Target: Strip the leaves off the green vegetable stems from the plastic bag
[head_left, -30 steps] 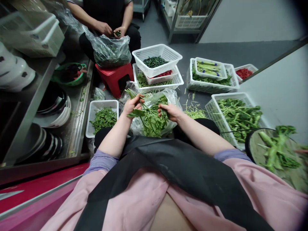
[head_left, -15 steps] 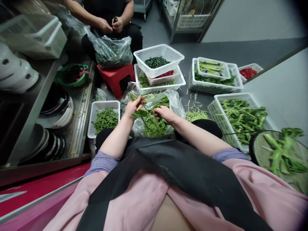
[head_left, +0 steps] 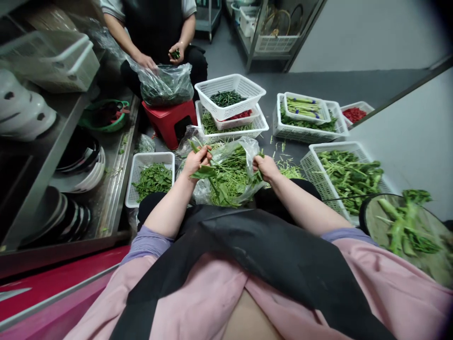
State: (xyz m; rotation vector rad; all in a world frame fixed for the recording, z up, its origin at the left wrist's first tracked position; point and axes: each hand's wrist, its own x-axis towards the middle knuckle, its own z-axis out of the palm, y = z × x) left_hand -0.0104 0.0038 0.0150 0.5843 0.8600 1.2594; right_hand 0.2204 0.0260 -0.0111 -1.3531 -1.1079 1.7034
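My left hand (head_left: 194, 163) is closed round a few leafy green stems (head_left: 203, 172), whose leaves hang to the right over an open clear plastic bag (head_left: 252, 147). My right hand (head_left: 265, 167) is closed at the bag's right side, with a bit of leafy greens (head_left: 261, 154) showing at its fingers. Between the two hands, the bag holds a heap of long green stems and leaves (head_left: 230, 177). Left of the bag stands a white basket (head_left: 129, 188) with picked green leaves (head_left: 153, 182) in it.
Cut stem pieces (head_left: 288, 169) litter the floor. Beyond are stacked white baskets (head_left: 260, 92) and a red stool (head_left: 166, 123) with a bag, where a co-worker's hands (head_left: 146, 61) work. Right are a basket of greens (head_left: 313, 163) and a round board (head_left: 375, 217); left, a metal shelf (head_left: 116, 193).
My right hand has moved right, away from my left hand, to the bag's side. My left hand keeps its stems. The co-worker's hands have parted, one lowering to the bag on the stool.
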